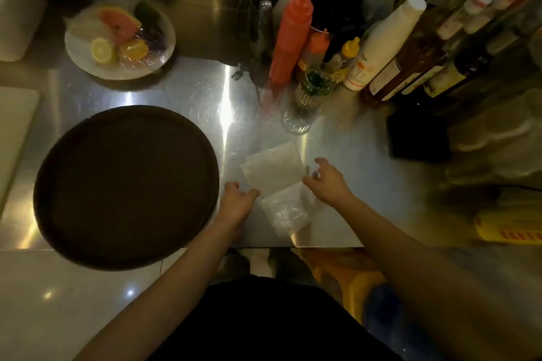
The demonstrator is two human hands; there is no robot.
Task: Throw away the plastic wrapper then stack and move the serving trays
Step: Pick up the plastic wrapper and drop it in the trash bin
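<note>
A round dark brown serving tray (126, 184) lies on the steel counter at the left, its near rim past the counter's front edge. To its right lies a clear crinkled plastic wrapper (286, 212), with a pale folded sheet (272, 170) just behind it. My left hand (237, 199) hovers at the wrapper's left side, fingers apart, thumb near the sheet's edge. My right hand (325, 182) is at the sheet's right edge, fingers spread. Neither hand clearly grips anything.
A plate of wrapped cut fruit (120, 41) stands at the back left. Squeeze bottles, including a tall red one (290, 38), a glass (305, 102) and several sauce bottles crowd the back right. A white board (14, 132) lies at the far left. A yellow object (507, 227) sits right.
</note>
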